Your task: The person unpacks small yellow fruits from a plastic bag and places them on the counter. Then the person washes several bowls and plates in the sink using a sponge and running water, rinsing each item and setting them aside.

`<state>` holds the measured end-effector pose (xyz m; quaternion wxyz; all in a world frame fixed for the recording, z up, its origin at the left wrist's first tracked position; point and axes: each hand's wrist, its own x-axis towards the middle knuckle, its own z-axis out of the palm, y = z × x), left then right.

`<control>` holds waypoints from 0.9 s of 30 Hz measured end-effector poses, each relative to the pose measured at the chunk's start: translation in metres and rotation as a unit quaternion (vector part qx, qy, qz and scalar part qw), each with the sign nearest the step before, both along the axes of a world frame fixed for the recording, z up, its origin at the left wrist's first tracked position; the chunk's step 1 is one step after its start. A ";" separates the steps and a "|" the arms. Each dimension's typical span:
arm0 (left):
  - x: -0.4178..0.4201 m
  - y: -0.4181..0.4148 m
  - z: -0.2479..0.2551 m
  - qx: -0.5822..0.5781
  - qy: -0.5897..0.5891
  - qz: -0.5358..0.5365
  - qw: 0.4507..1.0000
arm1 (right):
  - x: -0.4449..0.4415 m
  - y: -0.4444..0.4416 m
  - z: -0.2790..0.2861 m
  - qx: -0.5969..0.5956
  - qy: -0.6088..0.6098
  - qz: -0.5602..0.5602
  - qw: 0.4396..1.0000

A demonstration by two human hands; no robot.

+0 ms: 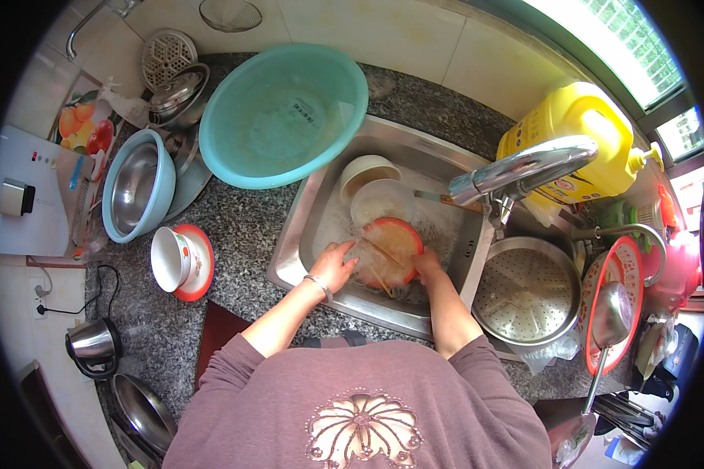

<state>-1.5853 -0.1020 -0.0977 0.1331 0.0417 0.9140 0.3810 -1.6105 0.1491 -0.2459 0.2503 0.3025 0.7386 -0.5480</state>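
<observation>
In the soapy water of the steel sink (328, 205) lies a red-rimmed plate (412, 235). My right hand (427, 262) grips the plate's right edge, its fingertips partly hidden under the rim. To the left, my left hand (332, 267) is spread just over the water, with nothing seen in it. Two wooden chopsticks (382, 252) cross the plate area, close to my left fingers. Behind the plate sit a translucent bowl (381, 200) and a cream bowl (368, 170). A knife with a wooden handle (460, 203) rests near the sink's right side.
A chrome faucet (522, 167) reaches over the sink's right edge, before a yellow detergent jug (581, 129). The large teal basin (281, 117) overlaps the back left rim. A steel strainer (525, 293) stands at right; a white bowl (170, 258) is on the left counter.
</observation>
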 end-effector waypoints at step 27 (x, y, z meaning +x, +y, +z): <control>0.024 -0.002 0.065 0.354 -0.133 0.242 0.893 | 0.000 -0.029 0.223 0.132 0.550 0.177 0.805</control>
